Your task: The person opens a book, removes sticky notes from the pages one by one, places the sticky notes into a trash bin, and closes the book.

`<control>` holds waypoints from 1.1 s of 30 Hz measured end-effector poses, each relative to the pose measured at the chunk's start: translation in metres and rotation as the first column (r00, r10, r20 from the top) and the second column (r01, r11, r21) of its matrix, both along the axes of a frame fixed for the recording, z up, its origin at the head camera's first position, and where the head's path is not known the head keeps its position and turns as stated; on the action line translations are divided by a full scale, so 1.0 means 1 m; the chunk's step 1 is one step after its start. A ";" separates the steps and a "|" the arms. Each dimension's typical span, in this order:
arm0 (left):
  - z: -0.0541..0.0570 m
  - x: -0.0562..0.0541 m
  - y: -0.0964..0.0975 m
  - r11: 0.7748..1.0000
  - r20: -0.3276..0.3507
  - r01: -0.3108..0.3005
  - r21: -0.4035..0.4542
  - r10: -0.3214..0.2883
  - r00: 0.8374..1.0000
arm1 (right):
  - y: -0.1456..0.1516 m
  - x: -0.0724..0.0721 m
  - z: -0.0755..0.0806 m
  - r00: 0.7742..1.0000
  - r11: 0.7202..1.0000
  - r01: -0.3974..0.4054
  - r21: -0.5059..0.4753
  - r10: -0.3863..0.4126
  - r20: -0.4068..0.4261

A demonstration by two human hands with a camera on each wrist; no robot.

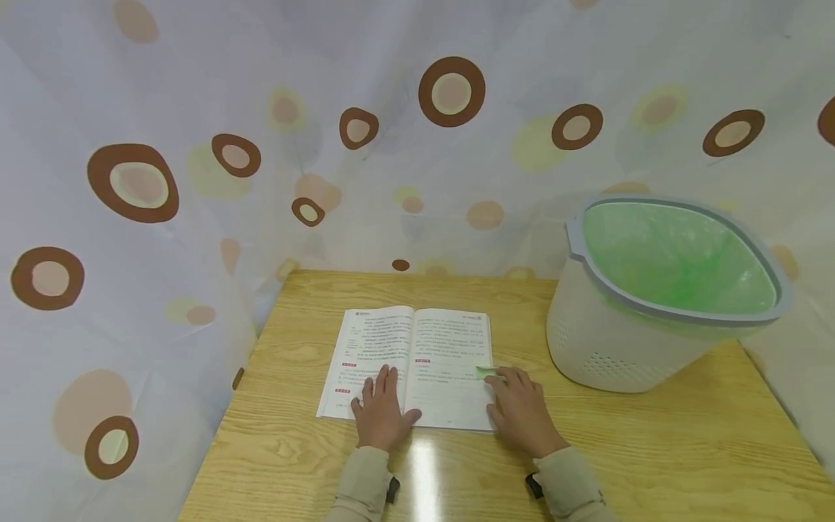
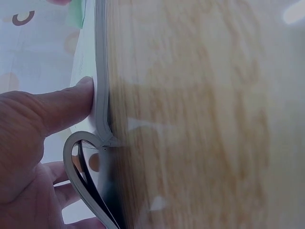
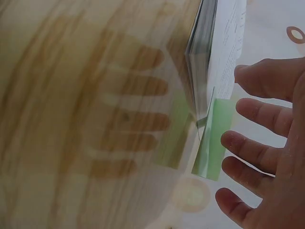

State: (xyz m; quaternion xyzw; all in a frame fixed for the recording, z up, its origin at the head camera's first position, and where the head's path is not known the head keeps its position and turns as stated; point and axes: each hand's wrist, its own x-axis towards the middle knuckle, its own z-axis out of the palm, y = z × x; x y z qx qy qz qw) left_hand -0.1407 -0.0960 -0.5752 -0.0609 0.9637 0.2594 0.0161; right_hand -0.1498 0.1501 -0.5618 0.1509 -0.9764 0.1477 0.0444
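An open book [image 1: 450, 341] with printed pages lies on the wooden table. My left hand [image 1: 381, 415] rests on its left page, fingers spread; in the left wrist view the thumb [image 2: 71, 102] touches the page near the spine. At the right page's outer edge is a green paper slip [image 1: 484, 372], part of it sticking out past the book, as the right wrist view shows the slip [image 3: 212, 143] from the side. My right hand [image 1: 524, 415] is beside that edge, its fingertips at the slip. Its fingers [image 3: 252, 148] look relaxed and apart, not pinching.
A large white basket [image 1: 607, 362] with a grey rim and green inside stands on the table [image 1: 280, 449] to the right of the book. A white curtain [image 1: 365, 43] with brown circles hangs behind and at the sides. Light glares off the table's front.
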 end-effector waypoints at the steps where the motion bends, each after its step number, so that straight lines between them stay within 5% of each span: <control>1: 0.001 0.000 0.000 1.000 -0.003 0.001 0.001 -0.001 1.000 | 0.000 0.000 -0.001 1.000 1.000 0.001 -0.001 -0.001 0.002; 12: 0.002 0.001 0.000 1.000 0.003 -0.006 0.019 0.006 1.000 | 0.007 -0.004 -0.013 0.999 1.000 -0.019 0.012 0.020 -0.044; 33: -0.003 0.000 0.000 1.000 -0.002 0.007 0.008 -0.007 1.000 | 0.006 -0.011 -0.009 0.996 0.999 0.015 0.033 -0.018 0.088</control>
